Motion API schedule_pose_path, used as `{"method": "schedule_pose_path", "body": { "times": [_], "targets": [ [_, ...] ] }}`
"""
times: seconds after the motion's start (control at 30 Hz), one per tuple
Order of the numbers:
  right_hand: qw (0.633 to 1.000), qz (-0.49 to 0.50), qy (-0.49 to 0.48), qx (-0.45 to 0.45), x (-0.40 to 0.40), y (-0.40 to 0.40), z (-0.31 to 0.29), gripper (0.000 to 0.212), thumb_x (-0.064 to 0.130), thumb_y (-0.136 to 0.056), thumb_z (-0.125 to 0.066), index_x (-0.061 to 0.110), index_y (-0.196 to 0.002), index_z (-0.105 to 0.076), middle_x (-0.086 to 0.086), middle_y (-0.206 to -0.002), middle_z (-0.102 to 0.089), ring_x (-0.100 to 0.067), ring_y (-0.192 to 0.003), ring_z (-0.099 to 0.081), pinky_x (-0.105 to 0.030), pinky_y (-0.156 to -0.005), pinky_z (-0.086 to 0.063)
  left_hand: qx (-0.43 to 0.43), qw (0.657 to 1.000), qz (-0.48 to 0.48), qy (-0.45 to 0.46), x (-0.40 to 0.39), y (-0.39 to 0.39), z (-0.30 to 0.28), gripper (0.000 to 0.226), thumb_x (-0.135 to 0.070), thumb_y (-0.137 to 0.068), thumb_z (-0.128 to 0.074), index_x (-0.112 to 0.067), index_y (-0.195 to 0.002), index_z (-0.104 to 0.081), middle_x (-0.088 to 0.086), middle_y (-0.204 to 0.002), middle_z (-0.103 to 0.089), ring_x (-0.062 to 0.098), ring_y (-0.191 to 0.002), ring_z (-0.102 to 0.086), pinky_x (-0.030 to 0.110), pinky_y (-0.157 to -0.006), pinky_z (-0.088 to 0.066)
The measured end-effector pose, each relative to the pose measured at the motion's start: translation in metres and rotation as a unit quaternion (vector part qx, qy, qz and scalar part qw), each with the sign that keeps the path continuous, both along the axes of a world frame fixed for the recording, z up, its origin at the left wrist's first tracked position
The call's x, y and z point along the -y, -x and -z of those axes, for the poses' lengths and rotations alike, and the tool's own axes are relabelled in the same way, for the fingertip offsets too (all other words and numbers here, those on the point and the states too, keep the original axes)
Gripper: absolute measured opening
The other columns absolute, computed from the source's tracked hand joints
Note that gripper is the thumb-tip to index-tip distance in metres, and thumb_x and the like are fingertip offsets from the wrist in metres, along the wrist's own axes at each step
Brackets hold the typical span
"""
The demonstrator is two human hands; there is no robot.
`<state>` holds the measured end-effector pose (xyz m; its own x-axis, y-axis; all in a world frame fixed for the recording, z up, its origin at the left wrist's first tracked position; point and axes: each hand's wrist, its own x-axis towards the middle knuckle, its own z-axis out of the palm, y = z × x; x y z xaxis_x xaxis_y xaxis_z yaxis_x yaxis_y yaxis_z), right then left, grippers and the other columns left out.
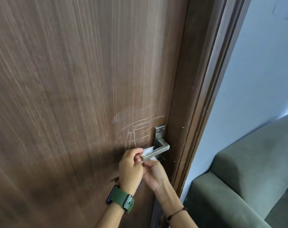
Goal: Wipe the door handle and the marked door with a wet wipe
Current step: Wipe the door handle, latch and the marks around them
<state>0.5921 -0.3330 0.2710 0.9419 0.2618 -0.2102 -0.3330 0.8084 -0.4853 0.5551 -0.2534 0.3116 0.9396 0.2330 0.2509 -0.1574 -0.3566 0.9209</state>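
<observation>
A brown wood-grain door (65, 96) fills most of the view. White scribble marks (138, 130) run across it just left of the metal lever handle (159, 149). A white wet wipe (148, 150) is wrapped around the free end of the lever. My left hand (131, 167), with a green watch on the wrist, pinches the wipe above the lever's tip. My right hand (154, 174) holds the wipe's lower end from beneath the lever. Most of the wipe is hidden by my fingers and the lever.
The dark door frame (204, 96) runs down the right of the door. Beyond it are a pale blue wall (258, 71) and a grey-green sofa (248, 178) at lower right. A smeared patch (123, 116) lies above the scribbles.
</observation>
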Motion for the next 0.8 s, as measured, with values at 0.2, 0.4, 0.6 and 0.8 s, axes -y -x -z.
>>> {"method": "schedule_pose_path", "body": {
  "times": [0.2, 0.4, 0.6, 0.8],
  "targets": [
    [0.994, -0.07, 0.08, 0.038, -0.002, 0.009, 0.001, 0.032, -0.019, -0.081, -0.036, 0.001, -0.081, -0.061, -0.01, -0.068, -0.064, -0.02, -0.061, -0.063, -0.028, -0.052, -0.054, 0.002, 1.0, -0.014, 0.006, 0.003, -0.003, 0.004, 0.035, 0.009, -0.077, -0.049, -0.017, -0.091, -0.068, -0.002, -0.094, -0.067, 0.016, -0.091, -0.06, 0.027, -0.079, -0.047],
    [0.835, 0.046, 0.505, 0.213, 0.049, 0.033, -0.019, 0.035, -0.009, -0.082, -0.044, 0.016, -0.07, -0.067, 0.008, -0.056, -0.062, 0.001, -0.053, -0.057, -0.01, -0.048, -0.042, -0.018, 1.0, 0.001, -0.005, 0.004, -0.002, 0.018, 0.043, 0.012, -0.077, -0.044, -0.02, -0.097, -0.065, 0.002, -0.095, -0.068, 0.015, -0.084, -0.063, 0.016, -0.069, -0.045],
    [0.454, 0.278, 0.793, 0.296, 0.062, -0.017, -0.055, 0.02, 0.0, -0.086, -0.056, 0.005, -0.104, -0.063, -0.007, -0.097, -0.063, -0.018, -0.081, -0.058, -0.012, -0.067, -0.042, -0.024, 1.0, -0.004, 0.012, 0.012, -0.002, 0.015, 0.035, 0.008, -0.082, -0.046, -0.019, -0.095, -0.063, -0.003, -0.09, -0.065, -0.002, -0.081, -0.058, -0.001, -0.058, -0.04],
    [0.443, 0.214, 0.822, 0.286, 0.05, -0.016, -0.041, 0.023, 0.002, -0.088, -0.051, 0.009, -0.106, -0.063, -0.009, -0.104, -0.062, -0.023, -0.089, -0.059, -0.023, -0.064, -0.047, -0.026, 0.999, 0.003, -0.043, 0.006, 0.002, 0.016, 0.039, 0.007, -0.082, -0.045, -0.022, -0.101, -0.062, -0.012, -0.085, -0.062, -0.005, -0.082, -0.058, -0.001, -0.06, -0.04]
  ]
}}
